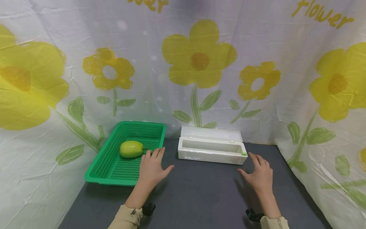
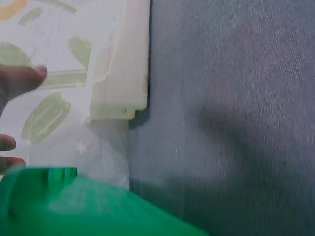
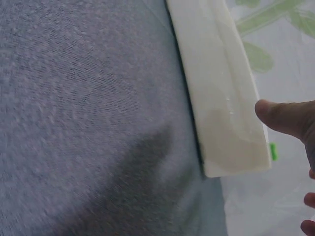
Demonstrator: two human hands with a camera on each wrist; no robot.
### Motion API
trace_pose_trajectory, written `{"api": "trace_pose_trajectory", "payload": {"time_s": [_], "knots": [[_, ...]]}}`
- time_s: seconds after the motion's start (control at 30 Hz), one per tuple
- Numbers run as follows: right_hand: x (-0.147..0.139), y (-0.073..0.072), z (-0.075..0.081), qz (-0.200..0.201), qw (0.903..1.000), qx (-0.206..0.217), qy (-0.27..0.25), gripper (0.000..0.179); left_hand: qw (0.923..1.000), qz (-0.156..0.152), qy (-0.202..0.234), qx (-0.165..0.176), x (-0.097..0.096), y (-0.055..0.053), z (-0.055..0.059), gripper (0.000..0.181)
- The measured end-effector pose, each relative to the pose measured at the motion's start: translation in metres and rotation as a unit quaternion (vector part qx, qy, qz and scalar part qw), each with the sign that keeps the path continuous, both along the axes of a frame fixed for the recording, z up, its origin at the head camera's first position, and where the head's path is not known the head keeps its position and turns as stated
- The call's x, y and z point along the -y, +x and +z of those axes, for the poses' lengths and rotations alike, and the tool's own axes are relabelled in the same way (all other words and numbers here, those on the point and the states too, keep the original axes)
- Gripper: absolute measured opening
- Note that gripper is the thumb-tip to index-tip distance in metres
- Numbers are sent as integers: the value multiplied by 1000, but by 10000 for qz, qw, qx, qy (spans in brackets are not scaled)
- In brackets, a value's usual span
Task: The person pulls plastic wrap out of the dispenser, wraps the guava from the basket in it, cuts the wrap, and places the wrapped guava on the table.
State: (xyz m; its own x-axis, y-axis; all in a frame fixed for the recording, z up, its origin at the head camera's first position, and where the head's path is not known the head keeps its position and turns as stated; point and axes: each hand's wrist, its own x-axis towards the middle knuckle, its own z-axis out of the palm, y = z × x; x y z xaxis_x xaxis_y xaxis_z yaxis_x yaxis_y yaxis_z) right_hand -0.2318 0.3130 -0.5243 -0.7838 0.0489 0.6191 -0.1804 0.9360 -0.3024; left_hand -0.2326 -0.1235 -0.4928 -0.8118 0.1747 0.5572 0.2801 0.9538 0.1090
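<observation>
Left of the white dispenser box (image 1: 210,156), a green plastic basket (image 1: 114,181) sits on the dark bench (image 1: 206,190), its walls probably keeping the oval yellow-green fruit (image 1: 131,149) from rolling. Over the basket's box-facing side, the left hand (image 1: 153,168) spreads its fingers wide, gripping nothing; rim contact is unclear. The box's lid (image 1: 211,133) tips back, presumably leaving its trough (image 1: 210,145) reachable. Just right of the box, the right hand (image 1: 259,176) is empty, fingers wide. Above the box, the floral backdrop (image 1: 154,95) reads "flower" rightward; leftward lettering is cropped.
</observation>
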Motion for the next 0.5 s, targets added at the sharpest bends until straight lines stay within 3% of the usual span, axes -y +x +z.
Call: {"api": "trace_pose_trajectory", "payload": {"time_s": [0.5], "knots": [[4,-12,-21,85,9998,47,182,89,9983,-267,-408,-312,-40,-10,-19,78]]}}
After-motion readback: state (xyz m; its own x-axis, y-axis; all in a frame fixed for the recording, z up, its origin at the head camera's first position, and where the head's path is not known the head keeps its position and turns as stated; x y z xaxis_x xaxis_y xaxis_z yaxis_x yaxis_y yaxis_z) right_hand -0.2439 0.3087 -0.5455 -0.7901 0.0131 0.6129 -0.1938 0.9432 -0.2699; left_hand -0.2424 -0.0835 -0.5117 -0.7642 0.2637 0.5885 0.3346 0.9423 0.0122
